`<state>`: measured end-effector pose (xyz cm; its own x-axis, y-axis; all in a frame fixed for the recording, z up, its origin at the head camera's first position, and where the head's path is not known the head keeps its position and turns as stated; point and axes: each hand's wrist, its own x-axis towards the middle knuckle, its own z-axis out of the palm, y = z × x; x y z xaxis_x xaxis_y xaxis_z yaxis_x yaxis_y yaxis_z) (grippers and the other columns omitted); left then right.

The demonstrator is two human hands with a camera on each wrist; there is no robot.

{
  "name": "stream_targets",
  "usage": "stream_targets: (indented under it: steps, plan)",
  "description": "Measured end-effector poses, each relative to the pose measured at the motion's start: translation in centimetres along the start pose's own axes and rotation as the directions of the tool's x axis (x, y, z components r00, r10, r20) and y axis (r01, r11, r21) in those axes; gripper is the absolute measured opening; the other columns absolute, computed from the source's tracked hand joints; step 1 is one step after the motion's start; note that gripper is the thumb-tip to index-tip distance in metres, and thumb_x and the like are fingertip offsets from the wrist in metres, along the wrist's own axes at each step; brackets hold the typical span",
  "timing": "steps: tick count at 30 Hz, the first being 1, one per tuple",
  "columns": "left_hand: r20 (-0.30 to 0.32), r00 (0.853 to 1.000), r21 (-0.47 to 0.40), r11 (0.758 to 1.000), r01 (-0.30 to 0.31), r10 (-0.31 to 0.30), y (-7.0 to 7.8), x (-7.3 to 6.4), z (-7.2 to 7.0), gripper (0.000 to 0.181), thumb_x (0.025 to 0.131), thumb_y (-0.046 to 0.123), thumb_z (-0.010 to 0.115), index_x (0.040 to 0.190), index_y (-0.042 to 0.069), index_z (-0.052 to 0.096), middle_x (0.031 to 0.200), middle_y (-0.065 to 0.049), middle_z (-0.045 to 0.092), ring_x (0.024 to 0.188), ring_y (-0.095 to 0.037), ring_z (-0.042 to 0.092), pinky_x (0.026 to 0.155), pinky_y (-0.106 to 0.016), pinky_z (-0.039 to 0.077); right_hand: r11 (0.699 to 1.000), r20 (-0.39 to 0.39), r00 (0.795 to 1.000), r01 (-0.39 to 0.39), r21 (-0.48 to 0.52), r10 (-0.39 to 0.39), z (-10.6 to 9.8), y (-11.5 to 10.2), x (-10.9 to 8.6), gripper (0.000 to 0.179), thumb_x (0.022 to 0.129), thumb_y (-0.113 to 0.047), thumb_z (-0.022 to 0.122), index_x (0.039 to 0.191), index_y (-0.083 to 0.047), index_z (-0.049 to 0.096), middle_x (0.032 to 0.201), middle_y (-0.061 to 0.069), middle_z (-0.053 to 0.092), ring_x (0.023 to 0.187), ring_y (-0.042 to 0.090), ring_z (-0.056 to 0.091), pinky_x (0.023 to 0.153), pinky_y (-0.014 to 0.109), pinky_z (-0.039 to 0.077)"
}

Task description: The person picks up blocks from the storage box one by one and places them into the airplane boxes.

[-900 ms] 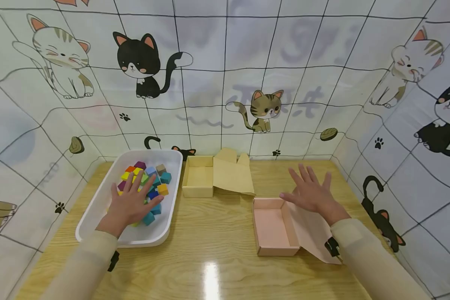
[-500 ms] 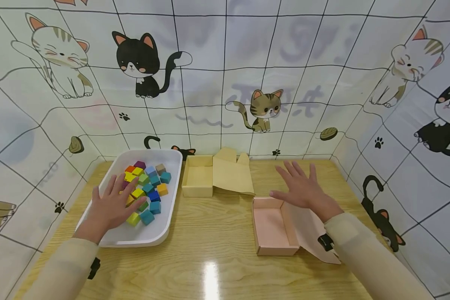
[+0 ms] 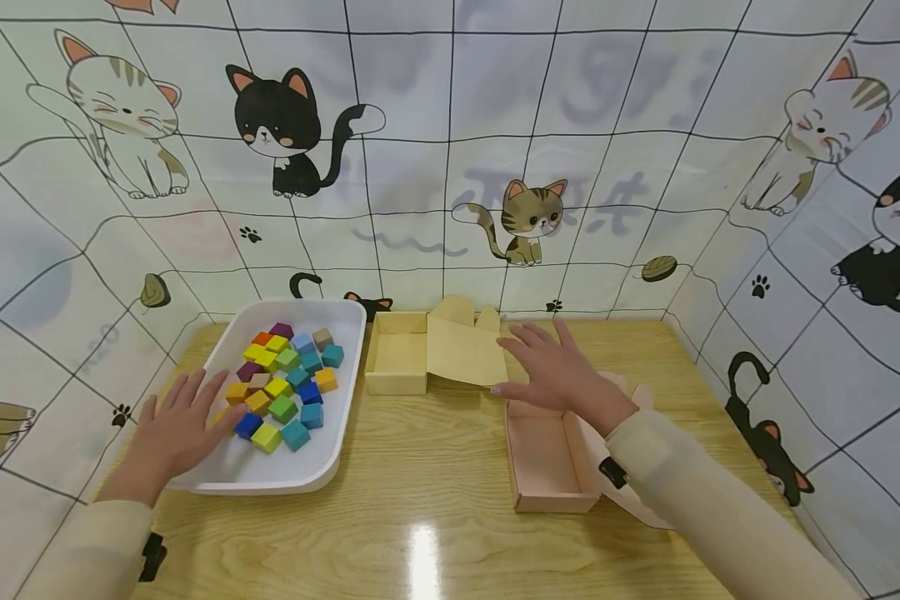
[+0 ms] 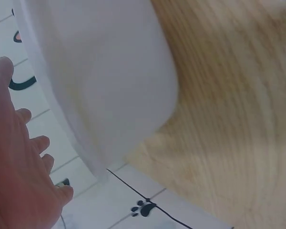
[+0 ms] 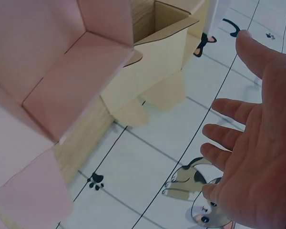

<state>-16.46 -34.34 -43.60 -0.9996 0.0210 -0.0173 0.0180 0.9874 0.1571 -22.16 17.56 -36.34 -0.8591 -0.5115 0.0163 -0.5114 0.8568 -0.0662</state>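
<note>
Over the left side of a white plastic tub point(image 3: 348, 392), my left hand point(image 3: 176, 433) is spread with nothing in it. Several coloured wooden cubes point(image 3: 285, 408) lie loose in that tub, some near my thumb. My right hand point(image 3: 558, 371) hovers above the back edge of a pink cardboard box point(image 3: 547, 454), fingers spread and holding nothing. Its fingertips are nearest the flap of a yellow cardboard box point(image 3: 396, 354). Both boxes have their lids folded out to the right. In the right wrist view the palm point(image 5: 262, 157) is bare and apart from the boxes.
All of this stands on a wooden table point(image 3: 420, 467). A white cat-print sheet point(image 3: 412, 167) rises behind it and along both sides. The tub is at the left, the yellow box back centre, the pink box right of centre.
My left hand has moved left and toward me, uncovering more cubes. My right hand has moved left, from the pink box's lid toward the yellow box's flap. Boxes and tub stay put.
</note>
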Motion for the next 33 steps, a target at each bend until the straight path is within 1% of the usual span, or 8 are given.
stream_targets:
  steps: [2, 6, 10, 12, 17, 21, 25, 33]
  plan:
    - [-0.004, 1.0, -0.009, 1.0, 0.005, -0.005, -0.6, -0.2, 0.3, 0.085, 0.095, 0.066, 0.035, 0.156, 0.012, 0.014, 0.155, -0.033, 0.015, 0.142, -0.054, 0.009, 0.107, -0.08, 0.003, 1.0, 0.004, 1.0, 0.022, -0.013, -0.022, 0.0, -0.6, 0.4, 0.078, 0.088, -0.065, 0.054, 0.146, -0.015, 0.043, 0.155, 0.014, 0.037, 0.146, 0.034, 0.033, 0.12, 0.065, 0.004]
    - [0.016, 1.0, -0.02, 1.0, 0.02, -0.02, -1.8, -0.3, 0.9, 0.088, 0.095, 0.065, 0.036, 0.156, 0.008, 0.01, 0.154, -0.035, 0.015, 0.141, -0.054, 0.011, 0.107, -0.08, 0.005, 0.998, 0.035, 0.998, 0.049, -0.047, -0.048, 0.4, -1.5, 1.2, 0.076, 0.091, -0.063, 0.052, 0.148, -0.014, 0.041, 0.155, 0.013, 0.038, 0.146, 0.033, 0.032, 0.121, 0.063, 0.007]
    - [0.047, 0.997, -0.053, 0.997, 0.064, -0.061, -2.7, -0.4, 1.6, 0.091, 0.096, 0.066, 0.034, 0.155, 0.003, 0.005, 0.152, -0.038, 0.016, 0.138, -0.057, 0.014, 0.106, -0.08, 0.009, 0.996, 0.081, 0.995, 0.071, -0.054, -0.067, 0.9, -2.3, 1.8, 0.074, 0.092, -0.06, 0.052, 0.149, -0.015, 0.038, 0.156, 0.012, 0.037, 0.147, 0.032, 0.03, 0.122, 0.061, 0.007]
    - [0.059, 0.995, -0.078, 0.993, 0.089, -0.085, -3.0, -0.4, 1.8, 0.093, 0.096, 0.066, 0.034, 0.155, 0.001, 0.003, 0.151, -0.04, 0.017, 0.135, -0.06, 0.017, 0.105, -0.08, 0.012, 0.995, 0.088, 0.993, 0.085, -0.048, -0.081, 1.2, -2.7, 2.0, 0.073, 0.093, -0.059, 0.053, 0.149, -0.014, 0.038, 0.154, 0.012, 0.039, 0.147, 0.033, 0.03, 0.122, 0.061, 0.007]
    - [0.076, 0.99, -0.138, 0.982, 0.132, -0.122, -3.3, -0.4, 2.3, 0.095, 0.095, 0.065, 0.036, 0.155, 0.002, -0.004, 0.15, -0.041, 0.017, 0.13, -0.065, 0.023, 0.1, -0.081, 0.021, 0.993, 0.076, 0.991, 0.109, -0.035, -0.106, 1.5, -3.4, 2.5, 0.071, 0.092, -0.056, 0.056, 0.147, -0.013, 0.04, 0.151, 0.012, 0.044, 0.146, 0.033, 0.032, 0.122, 0.059, 0.009]
    - [0.056, 0.99, -0.145, 0.98, 0.138, -0.131, -3.5, -0.3, 2.6, 0.094, 0.096, 0.064, 0.035, 0.155, 0.003, -0.006, 0.151, -0.04, 0.018, 0.129, -0.065, 0.026, 0.098, -0.08, 0.026, 0.993, 0.072, 0.991, 0.111, -0.03, -0.109, 1.7, -4.1, 2.9, 0.07, 0.092, -0.056, 0.057, 0.146, -0.014, 0.042, 0.15, 0.011, 0.045, 0.146, 0.031, 0.033, 0.123, 0.058, 0.011]
    - [0.032, 0.991, -0.144, 0.981, 0.13, -0.126, -3.3, -0.4, 2.7, 0.093, 0.096, 0.064, 0.035, 0.155, 0.004, -0.003, 0.151, -0.039, 0.02, 0.129, -0.063, 0.027, 0.097, -0.079, 0.028, 0.992, 0.07, 0.99, 0.125, -0.016, -0.123, 2.0, -4.9, 3.6, 0.07, 0.091, -0.055, 0.058, 0.146, -0.014, 0.043, 0.15, 0.011, 0.045, 0.145, 0.03, 0.034, 0.123, 0.058, 0.011]
    - [0.019, 0.992, -0.154, 0.98, 0.123, -0.122, -2.7, -0.7, 3.0, 0.091, 0.097, 0.063, 0.035, 0.155, 0.003, -0.002, 0.152, -0.038, 0.021, 0.131, -0.062, 0.027, 0.1, -0.078, 0.026, 0.991, 0.103, 0.985, 0.137, 0.0, -0.136, 2.3, -6.6, 4.9, 0.07, 0.091, -0.054, 0.059, 0.146, -0.013, 0.043, 0.152, 0.01, 0.044, 0.146, 0.029, 0.032, 0.124, 0.055, 0.012]
